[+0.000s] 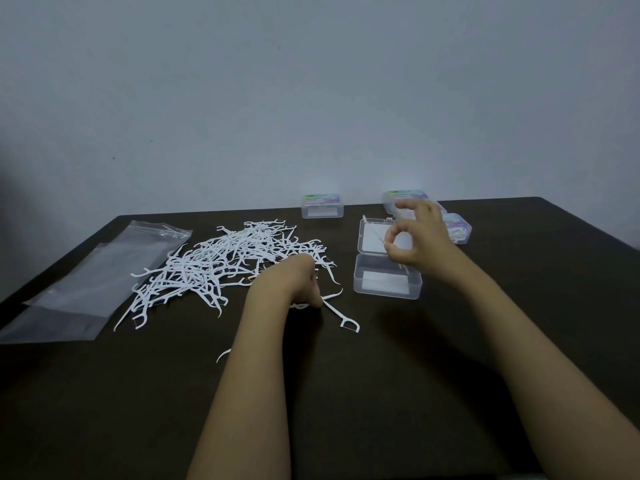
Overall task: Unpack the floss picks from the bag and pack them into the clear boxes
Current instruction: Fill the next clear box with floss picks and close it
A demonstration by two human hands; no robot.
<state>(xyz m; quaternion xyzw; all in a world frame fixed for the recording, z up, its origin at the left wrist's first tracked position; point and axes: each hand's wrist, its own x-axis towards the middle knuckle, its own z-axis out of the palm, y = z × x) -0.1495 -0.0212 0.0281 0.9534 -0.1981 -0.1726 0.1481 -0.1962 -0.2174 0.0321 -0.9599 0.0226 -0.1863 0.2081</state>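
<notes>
A loose heap of white floss picks (228,261) lies on the dark table (381,393), left of centre. My left hand (298,282) rests at the heap's right edge, fingers curled down onto picks; a single pick (341,315) pokes out beside it. My right hand (419,240) hovers over an open clear box (388,282), thumb and forefinger pinched together on a thin floss pick, other fingers spread. The box's lid (372,237) lies flipped back behind it. The empty clear bag (93,278) lies flat at the left.
A shut clear box with a coloured label (322,206) stands at the table's back edge. Two more labelled boxes (457,228) sit behind my right hand, partly hidden. One stray pick (223,355) lies near my left forearm. A grey wall rises behind the table.
</notes>
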